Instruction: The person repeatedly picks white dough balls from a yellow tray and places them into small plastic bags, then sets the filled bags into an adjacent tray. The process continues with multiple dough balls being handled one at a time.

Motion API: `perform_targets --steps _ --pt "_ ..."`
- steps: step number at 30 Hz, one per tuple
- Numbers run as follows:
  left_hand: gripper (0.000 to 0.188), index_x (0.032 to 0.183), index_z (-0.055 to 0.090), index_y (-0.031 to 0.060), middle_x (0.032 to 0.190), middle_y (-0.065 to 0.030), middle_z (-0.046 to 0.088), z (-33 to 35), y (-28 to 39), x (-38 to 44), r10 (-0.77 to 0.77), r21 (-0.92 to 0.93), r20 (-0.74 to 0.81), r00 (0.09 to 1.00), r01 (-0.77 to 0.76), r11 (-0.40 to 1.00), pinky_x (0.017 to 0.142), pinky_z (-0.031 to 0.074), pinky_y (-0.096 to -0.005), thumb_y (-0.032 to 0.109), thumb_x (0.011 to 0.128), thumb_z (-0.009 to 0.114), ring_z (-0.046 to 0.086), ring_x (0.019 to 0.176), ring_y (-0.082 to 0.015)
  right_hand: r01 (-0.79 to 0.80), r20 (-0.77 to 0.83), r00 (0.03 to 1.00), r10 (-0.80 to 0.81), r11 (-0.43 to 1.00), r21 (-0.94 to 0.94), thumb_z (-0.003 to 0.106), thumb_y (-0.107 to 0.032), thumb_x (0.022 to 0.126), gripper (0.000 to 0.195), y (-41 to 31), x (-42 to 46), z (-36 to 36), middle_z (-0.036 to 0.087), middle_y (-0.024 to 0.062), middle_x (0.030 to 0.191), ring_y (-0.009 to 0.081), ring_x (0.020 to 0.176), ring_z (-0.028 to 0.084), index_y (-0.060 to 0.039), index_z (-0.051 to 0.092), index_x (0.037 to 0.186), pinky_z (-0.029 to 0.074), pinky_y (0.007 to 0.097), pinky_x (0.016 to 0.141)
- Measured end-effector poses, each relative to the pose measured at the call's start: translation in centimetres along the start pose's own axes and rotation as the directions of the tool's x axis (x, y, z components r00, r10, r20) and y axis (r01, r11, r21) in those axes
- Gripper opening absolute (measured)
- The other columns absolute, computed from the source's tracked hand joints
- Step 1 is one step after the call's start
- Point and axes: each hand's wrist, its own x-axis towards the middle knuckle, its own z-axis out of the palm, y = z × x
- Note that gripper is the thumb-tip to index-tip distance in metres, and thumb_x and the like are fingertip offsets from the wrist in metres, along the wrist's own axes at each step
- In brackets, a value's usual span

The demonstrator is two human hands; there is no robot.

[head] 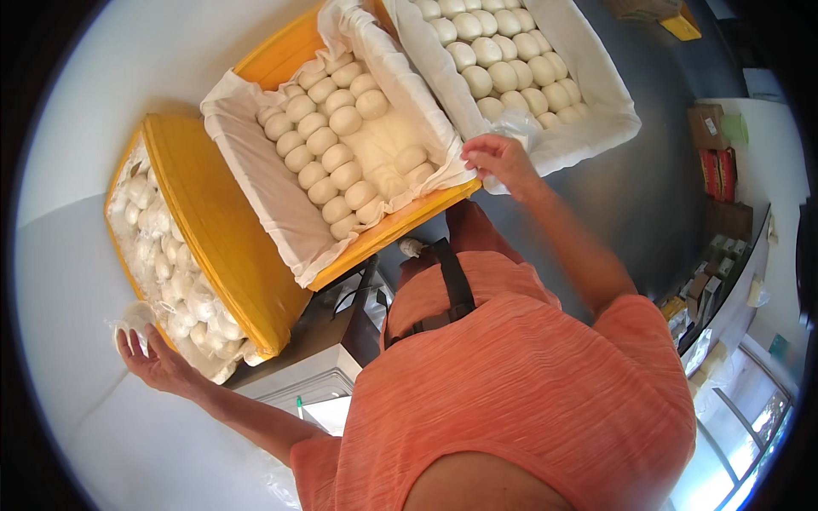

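Observation:
Out to the left, my left hand [160, 365] has its fingers around a white dough bun in clear plastic [138, 317], beside a yellow crate [223, 236] of plastic-wrapped buns [182, 281]. My right hand [501, 165] hovers by the near right corner of the middle yellow crate [396, 228], fingers loosely curled and nothing visible between them. Clear plastic [516, 126] lies just behind that hand, at the edge of the right-hand crate's cloth. Rows of round dough buns [323, 140] fill the left part of the cloth-lined middle crate, with two more near its right wall.
A cloth-lined crate of dough buns [505, 64] stands at the upper right. Under the crates on the left is a metal-edged counter [313, 370] with a white paper [329, 414] and a green-tipped pen [300, 406]. Boxes [709, 128] and shelved goods line the far right.

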Motion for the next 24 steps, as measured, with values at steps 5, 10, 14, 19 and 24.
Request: perform_targets --steps 5,10,14,19,24 --pt "0.039 0.124 0.051 -0.0048 0.136 -0.0149 0.043 11.7 3.3 -5.6 0.055 -0.313 0.439 0.897 0.095 0.945 0.096 0.043 -0.0332 -0.004 0.086 0.058 0.049 0.118 -0.0219 -0.092 -0.287 0.937 -0.199 0.652 -0.753 0.059 -0.021 0.081 0.022 6.6 5.4 -12.7 0.069 0.0133 0.089 0.0267 0.083 0.065 -0.002 0.068 0.088 0.051 0.0374 0.075" --pt "0.032 0.115 0.058 0.0023 0.135 -0.0147 0.044 19.2 9.9 -10.9 0.13 -0.294 0.71 0.692 0.124 0.948 0.084 0.049 -0.0297 0.002 0.084 0.065 0.05 0.117 -0.0201 -0.398 -0.435 0.9 -0.001 0.405 -0.823 0.058 -0.023 0.076 0.02 16.2 9.9 -19.9 0.068 0.0156 0.087 0.0348 0.084 0.064 -0.0066 0.068 0.082 0.05 0.0441 0.078" --pt "0.031 0.113 0.06 0.0054 0.132 -0.0147 0.047 22.3 10.9 -13.0 0.102 -0.27 0.778 0.62 0.184 0.945 0.082 0.051 -0.0291 0.005 0.083 0.066 0.052 0.114 -0.0199 -0.249 -0.293 0.956 0.001 0.53 -0.81 0.061 -0.022 0.074 0.018 12.1 10.4 -17.7 0.068 0.0141 0.083 0.0307 0.08 0.065 -0.0073 0.068 0.082 0.052 0.0415 0.075" --pt "0.028 0.109 0.06 0.0046 0.125 -0.0139 0.052 27.6 12.7 -16.4 0.122 -0.33 0.848 0.516 0.332 0.884 0.08 0.052 -0.0288 0.004 0.081 0.068 0.056 0.106 -0.0181 0.107 -0.197 0.922 -0.334 0.707 -0.7 0.07 -0.01 0.07 0.013 2.6 8.2 -14.9 0.061 0.0097 0.077 0.0254 0.072 0.061 -0.005 0.062 0.078 0.049 0.0365 0.066" --pt "0.03 0.106 0.061 0.0041 0.119 -0.0138 0.055 32.6 16.5 -20.0 0.239 -0.35 0.899 0.368 0.273 0.896 0.072 0.053 -0.0285 0.006 0.078 0.07 0.059 0.1 -0.0192 0.406 -0.057 0.829 -0.557 0.668 -0.624 0.068 -0.003 0.074 0.01 -1.5 7.3 -13.8 0.059 0.0088 0.078 0.0267 0.073 0.059 -0.0039 0.06 0.079 0.048 0.0357 0.066"
